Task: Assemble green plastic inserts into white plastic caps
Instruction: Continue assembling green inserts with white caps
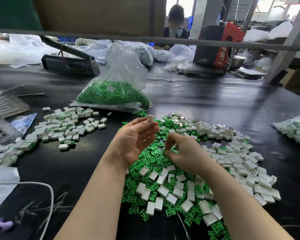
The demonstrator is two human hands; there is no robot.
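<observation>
Evidently the left hand holds one white cap pinched at its fingertips, raised above the pile and apparently turned so its hollow can take a part. The right hand is low over the loose green inserts, its fingers curled as if pinching one; a bit of green shows at the fingertips, though I cannot tell whether it is actually lifted clear. Splitting the work this way makes sense: one hand steadies the cap, the other fetches and aligns.

Stock lies within easy reach: empty caps are strewn over and beside the inserts right in front of the person, so neither hand need travel far. Finished pieces, white with green showing, are heaped apart on the left of the dark tabletop, which keeps done work from mixing with raw parts. A clear bag of green inserts stands behind as refill, opened at the top.
</observation>
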